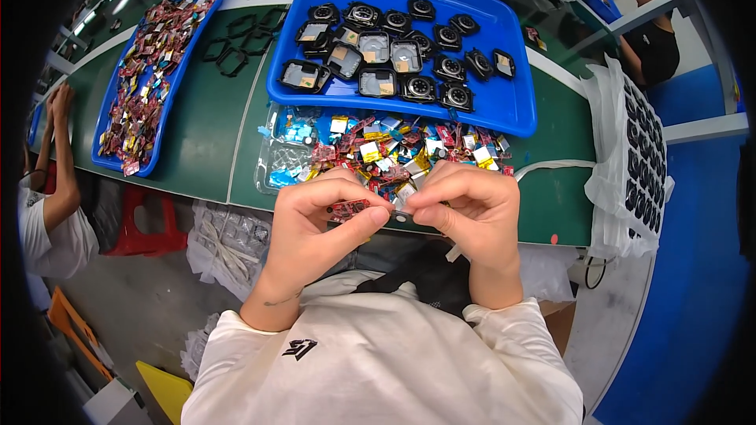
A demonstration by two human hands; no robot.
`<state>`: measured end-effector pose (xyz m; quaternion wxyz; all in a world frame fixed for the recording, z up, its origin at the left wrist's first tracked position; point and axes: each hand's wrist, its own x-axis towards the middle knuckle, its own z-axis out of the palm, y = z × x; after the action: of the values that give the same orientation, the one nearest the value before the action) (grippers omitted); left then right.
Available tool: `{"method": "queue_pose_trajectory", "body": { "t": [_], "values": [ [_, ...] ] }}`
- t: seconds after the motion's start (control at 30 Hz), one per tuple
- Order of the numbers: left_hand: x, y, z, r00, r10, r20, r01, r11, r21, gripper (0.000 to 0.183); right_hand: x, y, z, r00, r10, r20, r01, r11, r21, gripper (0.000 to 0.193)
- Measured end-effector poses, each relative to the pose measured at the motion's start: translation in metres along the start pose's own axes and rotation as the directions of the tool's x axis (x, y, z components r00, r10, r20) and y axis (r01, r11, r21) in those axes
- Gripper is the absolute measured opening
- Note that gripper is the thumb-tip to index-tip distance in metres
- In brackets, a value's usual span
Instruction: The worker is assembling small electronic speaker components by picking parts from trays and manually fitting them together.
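Both hands meet at the near edge of the green table, fingertips almost touching. My left hand (327,208) is closed in a pinch, with a small red circuit board (347,209) held against its fingers. My right hand (472,203) pinches a small dark piece with a round silver spot (401,217), which sits between the two hands' fingertips. Whether that piece is joined to the board is hidden by the fingers. Just beyond them lies a heap of red circuit boards and silver and yellow battery cells (413,161), partly in a clear plastic tray (287,161).
Behind the heap, a blue tray (516,102) holds several black watch cases. A long blue tray (169,114) of red boards stands left, with black frames (232,61) beside it. At right are stacked black-celled trays in white wrapping (602,149). Other people (654,39) are at both sides.
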<state>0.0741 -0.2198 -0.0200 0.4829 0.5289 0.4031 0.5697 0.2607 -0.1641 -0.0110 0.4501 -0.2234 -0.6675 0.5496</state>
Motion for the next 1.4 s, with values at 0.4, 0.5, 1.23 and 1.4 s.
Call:
{"method": "queue_pose_trajectory", "body": {
  "t": [0.4, 0.5, 1.23, 1.4],
  "values": [
    [-0.002, 0.002, 0.006, 0.983, -0.108, -0.151, 0.104, 0.994, -0.033, 0.005, -0.002, -0.005, 0.011, 0.998, -0.021, -0.054, 0.023, 0.999, 0.038, 0.012],
    [-0.003, -0.002, 0.005, 0.985, -0.050, -0.163, 0.055, 0.998, 0.025, 0.006, -0.003, 0.000, 0.011, 0.999, -0.010, -0.044, 0.013, 0.998, 0.064, 0.012],
    [-0.002, 0.001, -0.002, 0.990, -0.083, 0.118, 0.110, 0.962, -0.249, 0.004, 0.002, -0.002, -0.002, 0.980, -0.119, -0.160, 0.067, 0.952, -0.297, 0.020],
    [-0.004, -0.001, -0.014, 0.995, -0.101, 0.021, 0.103, 0.964, -0.244, 0.004, 0.016, -0.014, -0.035, 0.962, -0.191, -0.194, -0.051, 0.575, -0.817, 0.022]
  ]
}}
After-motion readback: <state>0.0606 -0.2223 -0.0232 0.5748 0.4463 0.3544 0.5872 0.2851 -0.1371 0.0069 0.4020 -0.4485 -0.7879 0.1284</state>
